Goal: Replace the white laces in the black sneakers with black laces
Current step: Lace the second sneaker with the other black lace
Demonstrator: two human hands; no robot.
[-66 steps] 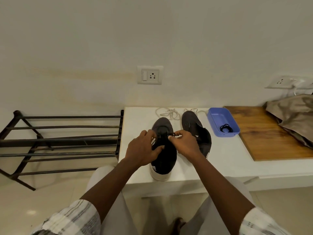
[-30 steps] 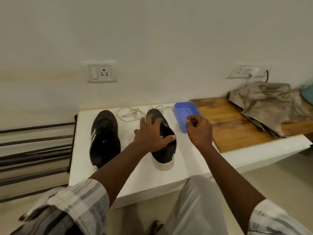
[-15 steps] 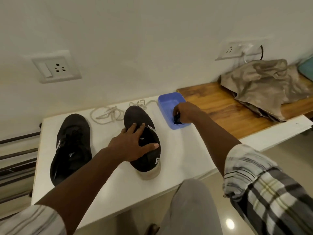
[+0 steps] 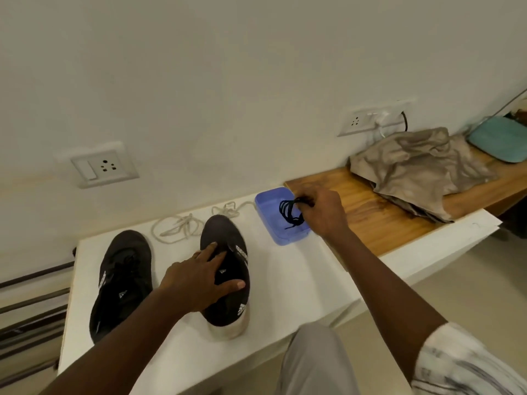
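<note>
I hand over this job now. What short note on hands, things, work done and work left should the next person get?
Left hand open, resting flat on the sneaker nearest the blue tray.
Right hand pinches the black lace, lifted over that tray.
Done: white laces are out, on the table behind the shoes; the other sneaker looks laced in black.
To do: lace the sneaker under the left hand.

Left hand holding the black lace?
No, the left hand rests flat on the sneaker nearer the blue tray, while the right hand pinches the black lace over that tray.
</note>
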